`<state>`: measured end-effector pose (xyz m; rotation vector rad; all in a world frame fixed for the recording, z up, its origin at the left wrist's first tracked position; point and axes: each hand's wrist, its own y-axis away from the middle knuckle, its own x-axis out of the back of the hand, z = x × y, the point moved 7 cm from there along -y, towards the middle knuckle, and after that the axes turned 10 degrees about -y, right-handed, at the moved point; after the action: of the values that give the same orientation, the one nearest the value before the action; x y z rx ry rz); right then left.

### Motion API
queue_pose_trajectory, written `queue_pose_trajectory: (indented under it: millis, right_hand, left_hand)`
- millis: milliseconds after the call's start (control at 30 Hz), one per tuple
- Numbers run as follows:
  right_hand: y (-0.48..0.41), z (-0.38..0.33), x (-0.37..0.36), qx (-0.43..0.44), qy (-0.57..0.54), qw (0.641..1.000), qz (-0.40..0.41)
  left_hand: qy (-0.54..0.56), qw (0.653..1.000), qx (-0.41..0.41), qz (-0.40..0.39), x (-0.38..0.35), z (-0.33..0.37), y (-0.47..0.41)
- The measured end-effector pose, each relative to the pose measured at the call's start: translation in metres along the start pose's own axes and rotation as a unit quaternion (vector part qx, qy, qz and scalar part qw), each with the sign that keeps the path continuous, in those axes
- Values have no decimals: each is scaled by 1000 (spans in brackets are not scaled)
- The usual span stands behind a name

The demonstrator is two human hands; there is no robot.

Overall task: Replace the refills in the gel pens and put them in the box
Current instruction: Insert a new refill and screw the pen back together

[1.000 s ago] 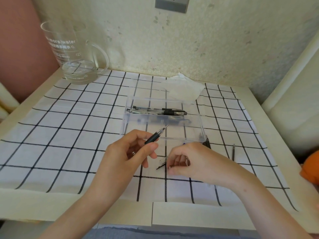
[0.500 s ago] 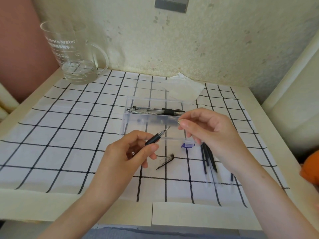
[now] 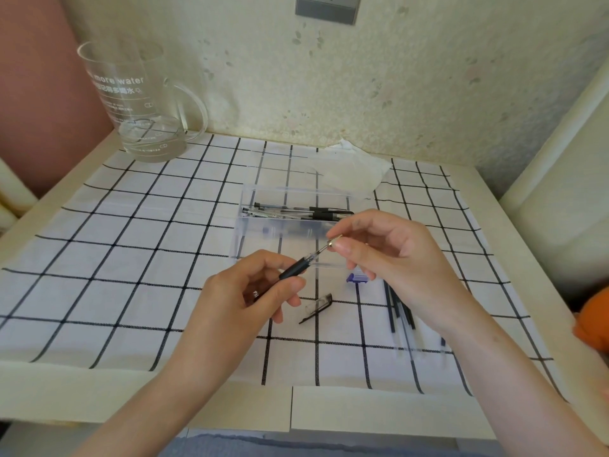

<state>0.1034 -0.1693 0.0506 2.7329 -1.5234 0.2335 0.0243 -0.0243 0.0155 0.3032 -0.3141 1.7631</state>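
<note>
My left hand (image 3: 244, 298) grips a gel pen (image 3: 296, 267) by its black grip, tip pointing up and right. My right hand (image 3: 392, 255) pinches a small metal tip cone (image 3: 334, 240) at the pen's point, between thumb and forefinger. Just behind the hands stands a clear plastic box (image 3: 250, 225) with several finished pens (image 3: 296, 211) lying along its far side. A clear pen cap with a black clip (image 3: 316, 308) lies on the cloth below the pen. Several loose refills (image 3: 400, 319) lie to the right, partly under my right wrist.
A small purple piece (image 3: 357, 278) lies beside the box's near edge. A glass jug (image 3: 141, 103) with a little water stands at the far left corner. A crumpled clear wrapper (image 3: 352, 166) lies behind the box. The checked cloth (image 3: 115, 258) covers the table.
My right hand rose from the cloth, where it picked up the small cone, and brought it to the pen's tip. The left hand kept the pen nearly still.
</note>
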Motion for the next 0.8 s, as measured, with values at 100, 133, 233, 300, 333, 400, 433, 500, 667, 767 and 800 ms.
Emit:
queue_pose_trajectory:
  millis: [100, 133, 233, 300, 333, 400, 433, 500, 667, 767, 800]
  right_hand:
    - [-1, -1, 5, 1, -23, 1000, 18]
    - [0, -1, 4, -1, -27, 1000, 12]
    - [1, 0, -5, -3, -11, 1000, -19]
    - [2, 2, -11, -1, 6, 999, -32]
    - [2, 3, -13, -1, 10, 999, -36]
    - [2, 4, -15, -6, 20, 999, -41]
    - [2, 4, -16, -7, 28, 999, -44]
    - [3, 3, -18, -5, 45, 997, -56]
    - [5, 9, -25, -23, 94, 992, -76]
    - [6, 12, -25, -38, 104, 992, -58]
    - [5, 11, -23, -41, 89, 994, -46]
  left_hand:
    - [-1, 1000, 0, -1, 0, 0, 0]
    - [0, 1000, 0, 0, 0, 0, 0]
    - [-2, 1000, -2, -1, 0, 1, -1]
    - [-8, 1000, -3, -3, 0, 0, 0]
    - [-9, 1000, -3, -4, -1, 0, -1]
    - [-9, 1000, -2, -5, -1, -1, 0]
    - [-7, 1000, -1, -5, -2, -2, 0]
    - [-8, 1000, -1, -7, -2, -2, 1]
    - [-17, 1000, -3, -26, -7, -2, 3]
    - [-12, 1000, -4, -25, -8, 0, 2]
    - [-10, 1000, -4, -20, -6, 0, 2]
